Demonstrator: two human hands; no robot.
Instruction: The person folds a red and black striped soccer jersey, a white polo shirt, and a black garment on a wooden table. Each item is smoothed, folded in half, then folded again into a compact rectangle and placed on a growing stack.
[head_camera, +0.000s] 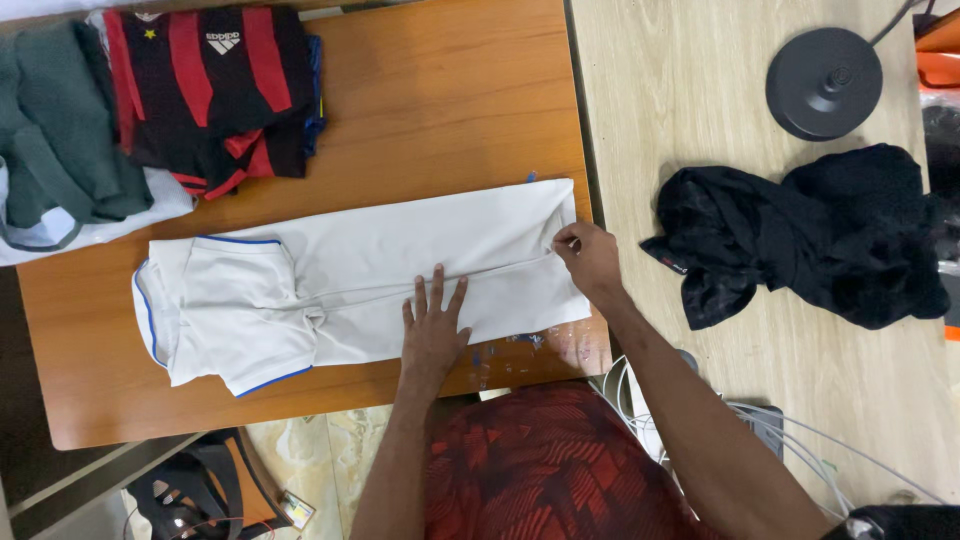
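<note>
Two hands worked the white shirt (400, 280) on the orange table (450, 110) — left hand (433, 330) flat and open, right hand (588, 257) pinching the hem — a careless tug could have undone its folds.

Green-grey garment (55, 120) at the far left corner of the orange table (440, 90) running off the picture's left edge; full shape not readable. White cloth (90, 225) lying under it, mostly covered. Red-and-black striped shirts (215, 85) stacked at the table's far edge, top cropped, lower layers hidden, count impossible to tell. Part of the white shirt (360, 275) lying hidden under the left hand (432, 330). Right hand (590, 258) pinching the hem near the table's right edge, fingertips blocking the fold. Black lamp base (824, 82) on the pale table (700, 120), stem leaving the frame. Dark objects (195, 485) below the table's near edge too blurred to identify.
</note>
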